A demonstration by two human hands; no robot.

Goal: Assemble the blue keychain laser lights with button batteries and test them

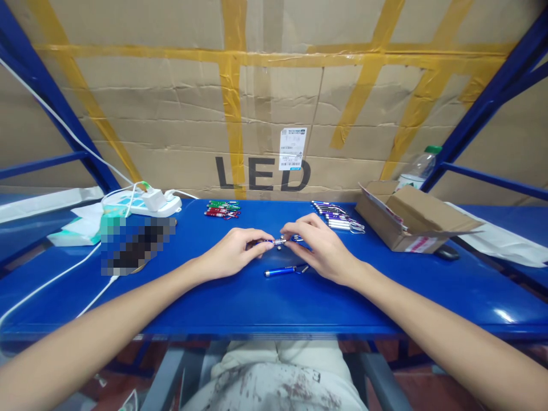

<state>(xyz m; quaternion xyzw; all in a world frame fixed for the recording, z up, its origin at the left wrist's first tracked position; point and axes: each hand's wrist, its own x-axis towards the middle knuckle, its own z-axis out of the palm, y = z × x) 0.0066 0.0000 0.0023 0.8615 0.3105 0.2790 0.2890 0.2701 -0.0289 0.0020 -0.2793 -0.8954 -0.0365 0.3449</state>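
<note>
Near the middle of the blue table, my left hand (237, 251) pinches a slim metal tube (279, 242) that looks like a keychain penlight. The thumb and fingers of my right hand (321, 246) close around its other end, so much of it is hidden. A small silvery piece (279, 248) shows just beneath it, too small to name. Closer to me lies a blue penlight (280, 272) with a metal clip at its right end, touched by neither hand.
Green penlights (224, 204) and red penlights (221, 213) lie behind my left hand. Several purple and silver penlights (336, 216) lie behind my right. An open cardboard box (411, 220) stands right, a bottle (422, 165) behind it. A power strip (160, 205) and cables are left, beside a pixelated area.
</note>
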